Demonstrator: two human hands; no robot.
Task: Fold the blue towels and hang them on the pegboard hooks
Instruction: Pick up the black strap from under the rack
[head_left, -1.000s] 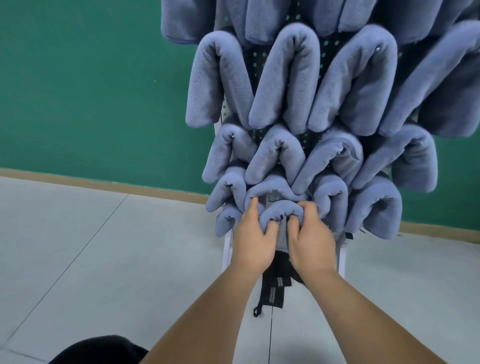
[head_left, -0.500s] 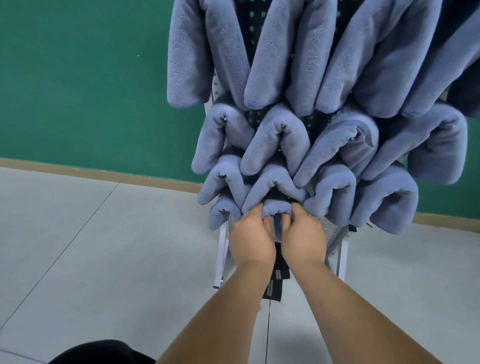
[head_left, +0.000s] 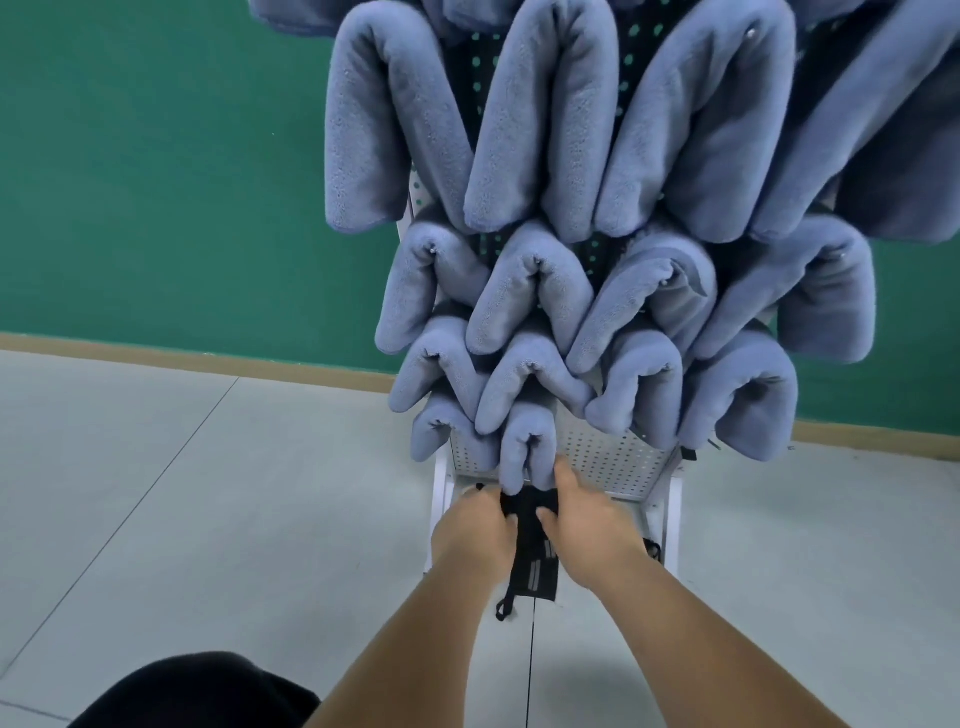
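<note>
Several folded blue towels (head_left: 535, 291) hang in rows over hooks on the pegboard (head_left: 613, 460). The lowest towel (head_left: 524, 452) is draped over a hook at the board's bottom edge, both ends hanging down. My left hand (head_left: 472, 535) is just below its left end, fingers loosely curled and holding nothing. My right hand (head_left: 587, 530) is below its right end, fingers apart, with the index fingertip touching the towel's lower right edge.
A black strap (head_left: 535, 566) dangles from the board between my hands. The board stands on white frame legs (head_left: 441, 519) on a grey tiled floor, in front of a green wall (head_left: 156, 182). Dark clothing (head_left: 197, 691) shows at the bottom left.
Both hands have slid down off the lowest towel, which now hangs alone on its hook. The camera has shifted, so the board sits higher and more to the right.
</note>
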